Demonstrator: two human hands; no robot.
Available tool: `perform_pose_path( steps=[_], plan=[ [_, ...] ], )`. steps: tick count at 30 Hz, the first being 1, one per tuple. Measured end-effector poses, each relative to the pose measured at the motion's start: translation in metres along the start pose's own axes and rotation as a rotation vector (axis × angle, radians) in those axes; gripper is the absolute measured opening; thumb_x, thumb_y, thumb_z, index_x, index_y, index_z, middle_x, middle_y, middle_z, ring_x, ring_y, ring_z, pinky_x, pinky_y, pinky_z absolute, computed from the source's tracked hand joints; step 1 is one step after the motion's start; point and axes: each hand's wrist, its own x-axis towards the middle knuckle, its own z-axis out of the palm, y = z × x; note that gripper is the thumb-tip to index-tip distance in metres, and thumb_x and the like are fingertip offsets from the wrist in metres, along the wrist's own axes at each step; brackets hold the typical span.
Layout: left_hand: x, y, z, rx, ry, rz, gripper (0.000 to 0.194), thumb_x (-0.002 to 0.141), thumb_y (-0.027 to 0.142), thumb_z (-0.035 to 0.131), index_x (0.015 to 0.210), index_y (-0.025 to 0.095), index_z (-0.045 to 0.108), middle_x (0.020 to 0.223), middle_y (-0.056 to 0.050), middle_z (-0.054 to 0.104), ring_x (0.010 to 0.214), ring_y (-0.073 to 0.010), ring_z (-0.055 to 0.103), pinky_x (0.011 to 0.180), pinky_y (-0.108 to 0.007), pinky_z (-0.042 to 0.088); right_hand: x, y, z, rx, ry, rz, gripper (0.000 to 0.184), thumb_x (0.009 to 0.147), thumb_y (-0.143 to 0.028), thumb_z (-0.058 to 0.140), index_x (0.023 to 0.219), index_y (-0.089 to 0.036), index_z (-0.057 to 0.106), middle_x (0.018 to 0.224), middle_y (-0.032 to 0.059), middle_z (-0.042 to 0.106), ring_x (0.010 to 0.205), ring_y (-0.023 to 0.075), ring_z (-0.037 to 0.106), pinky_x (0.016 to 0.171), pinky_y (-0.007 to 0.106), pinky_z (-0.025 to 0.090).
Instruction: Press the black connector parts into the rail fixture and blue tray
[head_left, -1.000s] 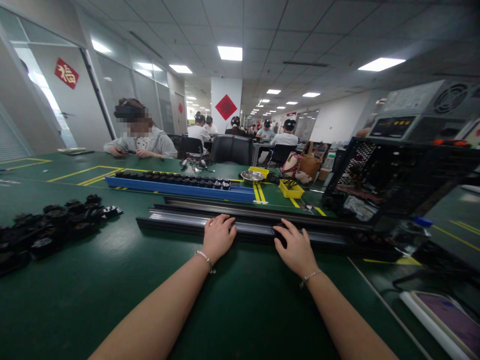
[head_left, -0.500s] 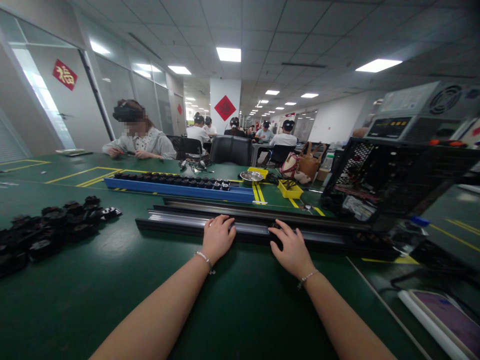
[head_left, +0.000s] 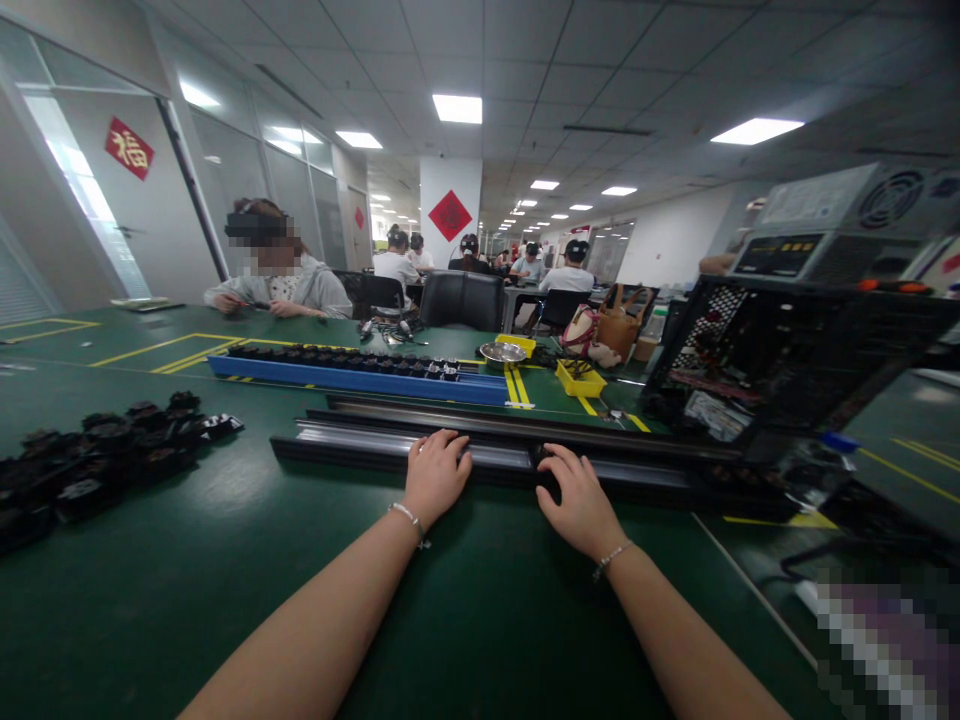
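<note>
A long black channel rail (head_left: 360, 445) with a shiny inner floor lies across the green table in front of me. My left hand (head_left: 437, 472) is draped over its near wall with the fingers curled down onto the rail, holding it. Farther right, my right hand (head_left: 574, 495) bends its fingers and thumb around a small black part (head_left: 538, 455) sitting in the channel. Its fingertips partly cover that part. A second dark rail (head_left: 480, 422) runs just behind the first.
Black parts (head_left: 105, 450) are heaped at left. Beyond the rails stands a blue tray (head_left: 360, 382) filled with black parts. Yellow bins (head_left: 580, 380) and a metal dish (head_left: 502, 352) lie behind. An open computer case (head_left: 712, 350) stands right. Across the table sits a person (head_left: 292, 285).
My right hand has shifted slightly, its fingers now more curled, and the small black part shows at the left of its fingertips. The left hand has stayed in place.
</note>
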Motion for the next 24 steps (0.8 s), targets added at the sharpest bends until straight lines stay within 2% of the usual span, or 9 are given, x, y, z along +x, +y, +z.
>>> perform_pose_path(
  steps=[8, 13, 16, 21, 24],
  plan=[
    [-0.0003, 0.0006, 0.0001, -0.004, -0.004, -0.014, 0.031, 0.086, 0.034, 0.042, 0.109, 0.028, 0.063, 0.119, -0.003, 0.060, 0.112, -0.0203, 0.050, 0.099, -0.040, 0.030, 0.0003, -0.0015, 0.0000, 0.041, 0.032, -0.024, 0.012, 0.075, -0.024, 0.046, 0.087, -0.022, 0.048, 0.120, 0.0117, 0.049, 0.117, 0.0251, 0.045, 0.104, 0.052, 0.026],
    [-0.0005, 0.0009, -0.0007, -0.009, -0.001, -0.012, 0.031, 0.086, 0.033, 0.042, 0.109, 0.027, 0.063, 0.119, -0.003, 0.060, 0.112, -0.0203, 0.050, 0.099, -0.040, 0.031, -0.0005, -0.0032, -0.0010, 0.085, 0.006, 0.018, 0.010, 0.073, -0.022, 0.046, 0.083, -0.022, 0.045, 0.120, 0.0112, 0.047, 0.111, 0.0229, 0.048, 0.092, 0.040, 0.042],
    [-0.0004, 0.0012, -0.0011, -0.010, -0.004, -0.008, 0.031, 0.086, 0.033, 0.042, 0.109, 0.027, 0.063, 0.118, -0.003, 0.060, 0.112, -0.0201, 0.050, 0.098, -0.040, 0.031, -0.0004, -0.0014, 0.0009, 0.094, 0.000, 0.047, 0.011, 0.074, -0.023, 0.046, 0.085, -0.022, 0.044, 0.122, 0.0112, 0.045, 0.106, 0.0213, 0.052, 0.086, 0.036, 0.046],
    [-0.0001, 0.0020, -0.0012, -0.005, -0.011, -0.023, 0.031, 0.086, 0.033, 0.043, 0.109, 0.028, 0.063, 0.118, -0.003, 0.060, 0.111, -0.0202, 0.051, 0.098, -0.040, 0.032, 0.0000, 0.0043, 0.0063, 0.005, 0.051, 0.014, 0.013, 0.075, -0.022, 0.046, 0.087, -0.020, 0.048, 0.115, 0.0121, 0.054, 0.112, 0.0233, 0.049, 0.098, 0.043, 0.037],
    [-0.0002, 0.0020, -0.0011, -0.004, -0.016, -0.025, 0.031, 0.086, 0.033, 0.043, 0.109, 0.028, 0.063, 0.119, -0.003, 0.060, 0.111, -0.0204, 0.051, 0.099, -0.040, 0.031, -0.0008, 0.0044, 0.0075, -0.039, 0.001, 0.020, 0.017, 0.076, -0.024, 0.045, 0.092, -0.020, 0.050, 0.113, 0.0106, 0.058, 0.113, 0.0233, 0.049, 0.103, 0.049, 0.029]
  ],
)
